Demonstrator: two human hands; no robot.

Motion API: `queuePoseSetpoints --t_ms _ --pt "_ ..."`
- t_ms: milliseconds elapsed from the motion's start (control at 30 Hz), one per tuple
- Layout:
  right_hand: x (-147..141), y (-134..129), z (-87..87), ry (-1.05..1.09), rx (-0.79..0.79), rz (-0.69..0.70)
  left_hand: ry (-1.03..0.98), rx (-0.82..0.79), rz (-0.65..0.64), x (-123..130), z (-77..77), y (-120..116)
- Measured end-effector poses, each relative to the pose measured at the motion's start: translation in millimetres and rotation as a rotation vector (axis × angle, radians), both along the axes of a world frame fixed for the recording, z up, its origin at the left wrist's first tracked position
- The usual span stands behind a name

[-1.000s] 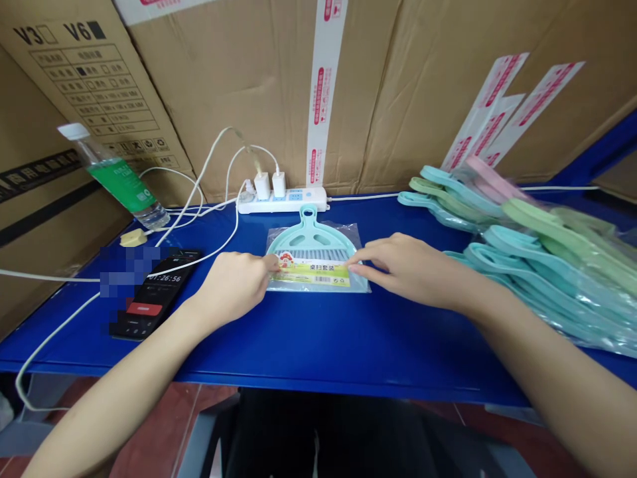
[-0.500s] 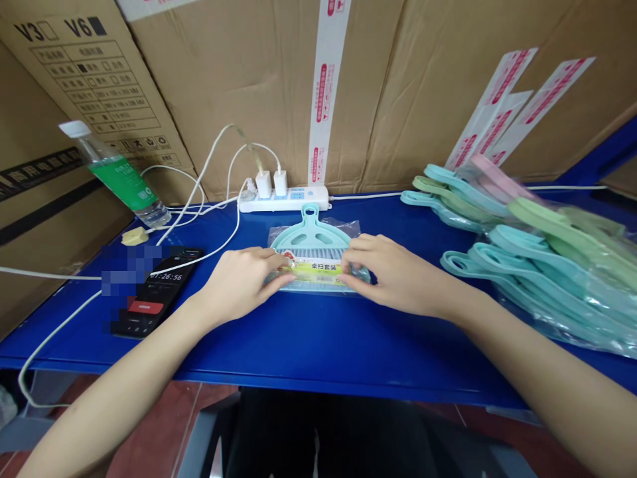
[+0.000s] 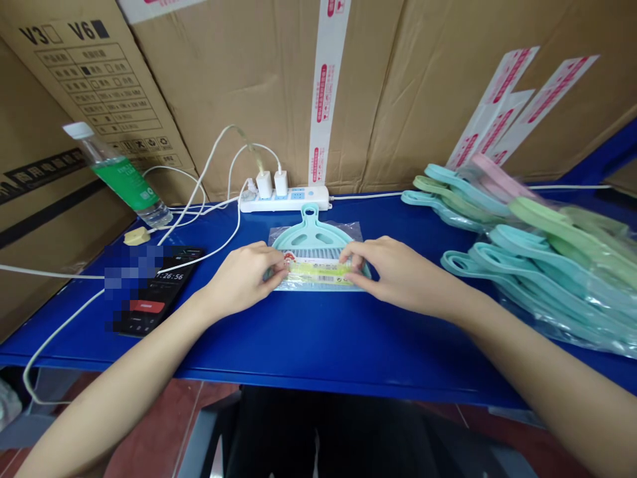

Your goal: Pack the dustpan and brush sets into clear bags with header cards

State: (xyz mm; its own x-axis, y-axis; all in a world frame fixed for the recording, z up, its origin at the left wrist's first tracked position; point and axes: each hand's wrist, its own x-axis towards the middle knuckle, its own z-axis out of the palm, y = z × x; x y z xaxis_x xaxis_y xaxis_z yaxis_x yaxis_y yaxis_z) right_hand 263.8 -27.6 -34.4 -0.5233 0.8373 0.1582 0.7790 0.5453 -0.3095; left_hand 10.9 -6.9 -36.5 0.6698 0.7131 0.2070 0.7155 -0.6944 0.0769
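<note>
A light-blue dustpan (image 3: 288, 238) with a grey-bristled brush (image 3: 313, 253) lies flat on the blue table, handle pointing away from me. Clear plastic wrapping (image 3: 354, 230) sticks out around it. Across its near part runs a yellow and white label (image 3: 318, 269) with a barcode near the lower right. My left hand (image 3: 246, 273) is closed, thumb and fingers pinching the plastic at the label's left end. At the right end, my right hand (image 3: 393, 275) pinches the plastic likewise. My fingers hide both near corners of the dustpan.
Bagged dustpan sets (image 3: 537, 279) in blue, green and pink are piled at the right. A power strip (image 3: 298, 197) with chargers stands behind the dustpan. At the left are a phone (image 3: 164, 289), a tilted water bottle (image 3: 124, 180) and loose white cables (image 3: 219, 249). Cardboard (image 3: 249, 79) walls the back.
Between my fingers the label has turned over: its large black lettering is gone from view and a barcode shows. Both hands have shifted only slightly; the dustpan stays in place.
</note>
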Motion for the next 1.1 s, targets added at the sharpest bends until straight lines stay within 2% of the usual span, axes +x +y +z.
queuePoseSetpoints --t_ms 100,200,333,467,533,633,800,1000,1100 --pt "-8 4 -7.0 -0.063 0.051 -0.107 0.008 0.03 0.04 4 -1.7 -1" --pt "-13 6 -12.1 -0.125 0.102 -0.148 0.02 0.072 0.089 8 -3.9 -1" --pt "-13 8 -16.8 -0.168 0.155 -0.14 0.043 0.032 0.168 12 -4.9 -1" --pt "-9 9 -19.4 -0.134 0.21 -0.071 0.064 0.024 0.256 12 -2.6 -1" --pt "-9 9 -18.1 -0.108 0.195 -0.059 0.047 -0.006 0.304 10 -1.0 1" --pt "-9 8 -13.1 -0.086 0.127 -0.086 -0.003 -0.143 0.364 7 0.3 4" --pt "-9 7 -8.8 -0.103 0.085 -0.145 -0.137 -0.338 0.305 1 -3.1 11" --pt "-3 9 -12.1 -0.108 0.061 -0.216 -0.286 -0.385 0.209 -3 -10.4 18" --pt "-1 10 -9.0 -0.144 -0.017 -0.264 -0.308 -0.401 0.188 -4 -12.7 22"
